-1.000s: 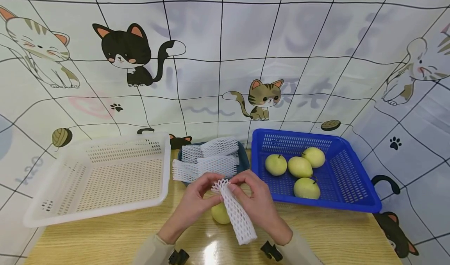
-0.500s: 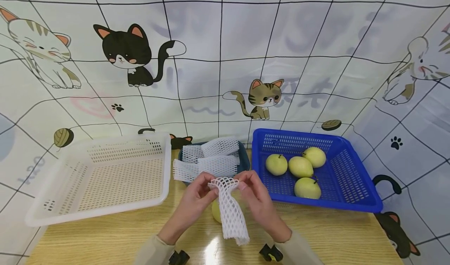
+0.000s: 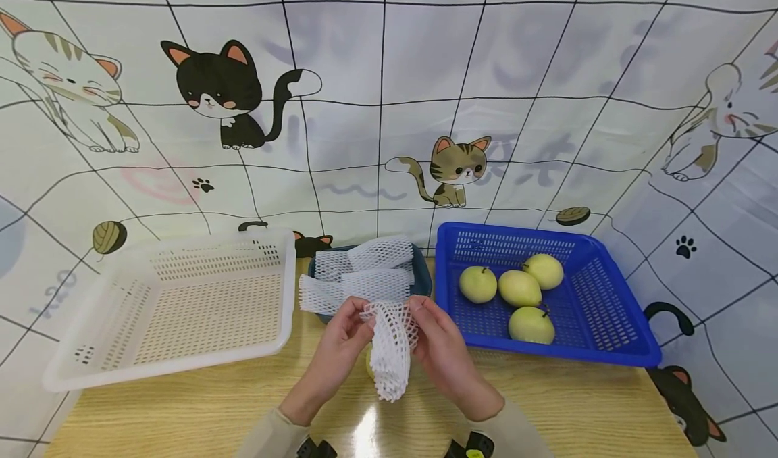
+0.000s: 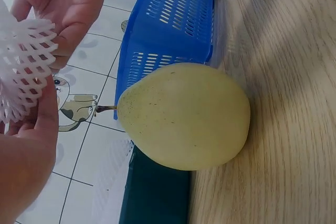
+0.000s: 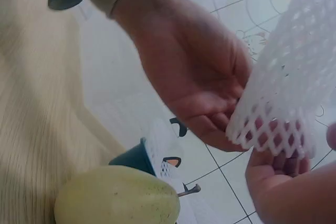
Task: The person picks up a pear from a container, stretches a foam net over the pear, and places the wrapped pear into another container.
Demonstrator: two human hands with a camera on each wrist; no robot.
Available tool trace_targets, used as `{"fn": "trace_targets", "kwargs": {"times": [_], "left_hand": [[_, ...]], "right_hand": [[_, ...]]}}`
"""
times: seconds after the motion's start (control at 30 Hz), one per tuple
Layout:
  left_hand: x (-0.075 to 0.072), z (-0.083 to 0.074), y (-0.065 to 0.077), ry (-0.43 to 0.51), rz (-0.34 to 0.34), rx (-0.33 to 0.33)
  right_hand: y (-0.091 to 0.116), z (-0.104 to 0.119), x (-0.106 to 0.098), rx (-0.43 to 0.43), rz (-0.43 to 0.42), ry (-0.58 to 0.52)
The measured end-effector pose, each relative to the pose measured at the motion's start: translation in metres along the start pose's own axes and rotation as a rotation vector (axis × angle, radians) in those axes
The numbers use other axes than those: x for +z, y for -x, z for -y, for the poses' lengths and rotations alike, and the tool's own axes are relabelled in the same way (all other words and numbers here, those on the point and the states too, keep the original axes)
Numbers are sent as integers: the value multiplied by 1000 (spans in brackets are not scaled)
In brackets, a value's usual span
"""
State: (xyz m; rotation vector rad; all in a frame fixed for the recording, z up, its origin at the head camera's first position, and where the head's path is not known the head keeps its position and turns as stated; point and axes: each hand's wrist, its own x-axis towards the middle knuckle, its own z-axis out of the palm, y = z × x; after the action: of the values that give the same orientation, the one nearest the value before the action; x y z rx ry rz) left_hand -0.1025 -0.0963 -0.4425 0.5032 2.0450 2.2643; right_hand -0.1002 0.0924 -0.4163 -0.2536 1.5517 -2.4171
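Note:
A white foam fruit net (image 3: 392, 360) hangs between my two hands, its upper opening spread apart. My left hand (image 3: 334, 353) pinches the left side of that rim, and my right hand (image 3: 446, 360) grips the right side. In the right wrist view the mesh tube is wide at the held end and narrows away from it. Behind the net, a yellow-green pear (image 4: 184, 116) stands on the wooden table with its stem up. In the head view the net and hands hide nearly all of that pear.
A blue basket (image 3: 608, 357) with several pears (image 3: 477, 284) stands on the right. The white basket (image 3: 182, 363) is on the left. Between them, a dark green container (image 3: 422, 275) holds more foam nets (image 3: 377, 286). A cat-patterned cloth (image 3: 340, 134) hangs behind.
My hands have moved apart, stretching the net's opening wider. The net's loose lower end has swung left and now hangs shorter in view. Baskets and pears stay where they were.

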Motion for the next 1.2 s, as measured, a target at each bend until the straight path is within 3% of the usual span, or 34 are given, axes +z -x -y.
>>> {"fn": "trace_targets", "kwargs": {"times": [0.23,0.4,0.53,0.8,0.97,1.1,1.2], "left_hand": [[-1,2,2,85,47,-13],[-5,5,5,93,71,-15],[-8,8,8,84,50,-46],[-4,13,12,118,1,-71],[-2,14,15,246,-31,-195],[-1,16,17,307,-89,-266],[0,20,19,269,-137,-270]], "right_hand": [[-4,3,-9,209,161,58],[-5,0,-15,251,182,64],[-4,-2,-15,190,120,93],[1,-18,-2,-45,-4,115],[1,-34,1,-133,-41,98],[-1,-45,-2,-159,-48,170],[-3,-51,-5,-185,-56,285]]}}
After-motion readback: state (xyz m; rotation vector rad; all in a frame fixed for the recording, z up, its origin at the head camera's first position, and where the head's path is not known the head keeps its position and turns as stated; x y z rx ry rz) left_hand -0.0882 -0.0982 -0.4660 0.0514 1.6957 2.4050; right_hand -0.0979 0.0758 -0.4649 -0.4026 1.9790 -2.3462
